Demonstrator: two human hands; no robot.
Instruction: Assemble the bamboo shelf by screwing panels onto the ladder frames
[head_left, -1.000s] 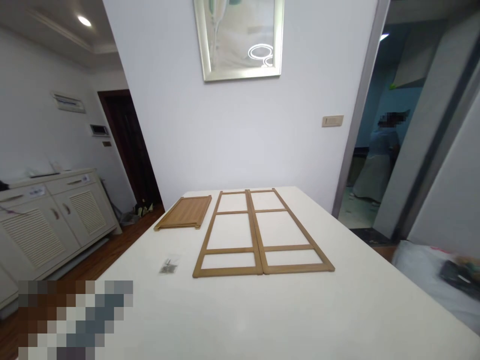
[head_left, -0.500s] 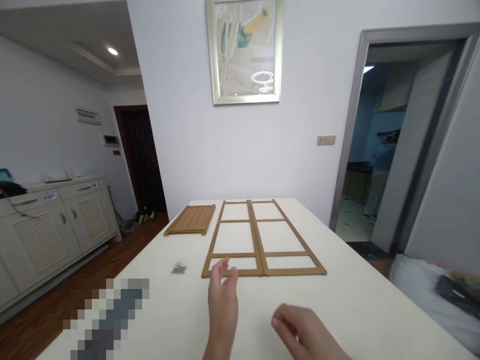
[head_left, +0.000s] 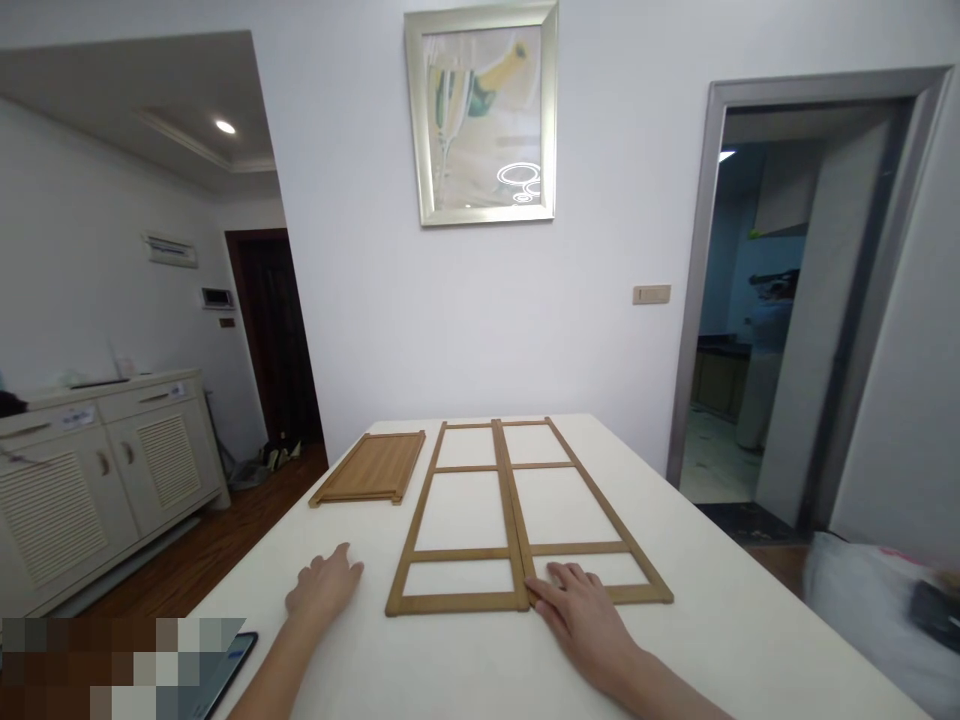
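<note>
Two ladder-like wooden frames lie side by side on the white table [head_left: 750, 640]: a left frame [head_left: 457, 510] and a right frame [head_left: 577, 505]. My right hand [head_left: 585, 612] lies flat, fingers stretched out, on the near end of the right frame. My left hand [head_left: 324, 585] rests palm down on the table left of the left frame, fingers apart, covering the spot where a small bag of hardware lay. A flat slatted wooden board [head_left: 371, 467] sits farther back on the left.
A phone [head_left: 221, 670] lies at the table's near left edge. A white cabinet [head_left: 97, 470] stands along the left wall. A doorway [head_left: 757, 330] opens at the right with a person standing beyond it. A picture [head_left: 484, 110] hangs on the wall.
Both hands have come into view and settled down: the left moved left onto the table beside the left frame, the right forward onto the right frame's near end. The camera tilted slightly.
</note>
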